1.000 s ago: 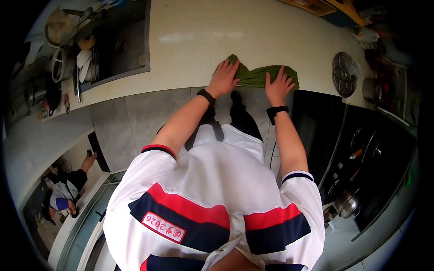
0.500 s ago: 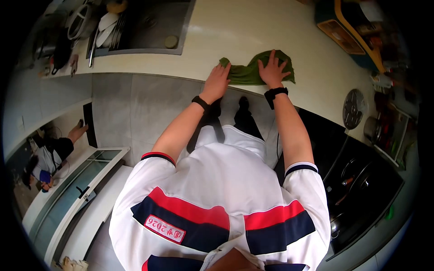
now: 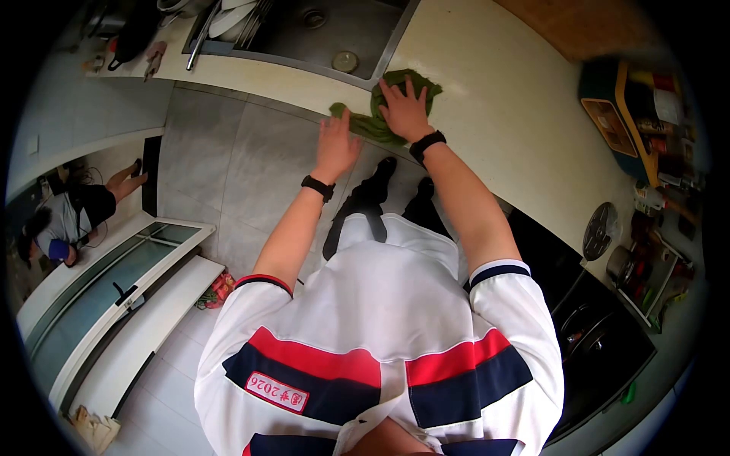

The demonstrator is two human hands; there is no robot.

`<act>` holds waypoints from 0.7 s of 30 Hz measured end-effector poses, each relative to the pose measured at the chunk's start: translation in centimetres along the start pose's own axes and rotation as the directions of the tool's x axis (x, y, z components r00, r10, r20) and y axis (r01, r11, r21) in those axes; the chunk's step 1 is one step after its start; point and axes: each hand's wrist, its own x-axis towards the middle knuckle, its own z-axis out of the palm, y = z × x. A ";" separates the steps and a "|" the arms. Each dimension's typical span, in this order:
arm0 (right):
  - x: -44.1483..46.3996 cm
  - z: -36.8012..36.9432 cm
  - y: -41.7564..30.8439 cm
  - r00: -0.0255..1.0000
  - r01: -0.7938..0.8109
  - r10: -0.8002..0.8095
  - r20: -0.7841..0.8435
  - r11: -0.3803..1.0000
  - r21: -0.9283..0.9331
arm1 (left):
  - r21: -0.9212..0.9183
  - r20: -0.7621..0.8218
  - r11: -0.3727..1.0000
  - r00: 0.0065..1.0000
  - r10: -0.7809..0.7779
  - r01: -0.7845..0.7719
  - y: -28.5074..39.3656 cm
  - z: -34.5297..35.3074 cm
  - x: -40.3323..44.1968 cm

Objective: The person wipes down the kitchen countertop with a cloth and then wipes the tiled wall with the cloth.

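A green cloth (image 3: 385,132) lies bunched on the pale countertop (image 3: 487,106), at its front edge near the sink's corner. My right hand (image 3: 405,114) is pressed flat on the wider part of the cloth, fingers spread. At the cloth's narrower left end is my left hand (image 3: 337,150), its fingers stretched out with the tips against the fabric at the counter edge. Each wrist has a black band.
Left of the cloth is a metal sink (image 3: 395,42) with dishes in a rack (image 3: 232,19). To the right are a green and yellow shelf unit (image 3: 608,114), a round perforated disc (image 3: 599,232) and a black cooktop (image 3: 601,334). Another person (image 3: 72,216) is at far left.
Both hands and the green cloth have slid left along the counter, up to the sink's corner. The cloth is more bunched. The view has shifted, showing more of the sink.
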 end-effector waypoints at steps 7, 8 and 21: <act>-3.6 -1.9 0.3 0.985 -0.171 0.171 0.002 0.985 0.004 | -0.028 -0.051 0.999 0.998 0.029 -0.030 -0.4 1.6 1.9; -4.3 -2.1 0.8 0.971 -0.241 0.241 0.002 0.971 0.003 | -0.035 -0.034 0.998 0.999 0.042 -0.044 0.4 2.1 2.2; -20.9 -1.3 12.1 0.811 -0.562 0.566 -0.148 0.824 0.074 | -0.116 0.130 0.911 0.903 0.409 -0.395 14.2 8.4 2.4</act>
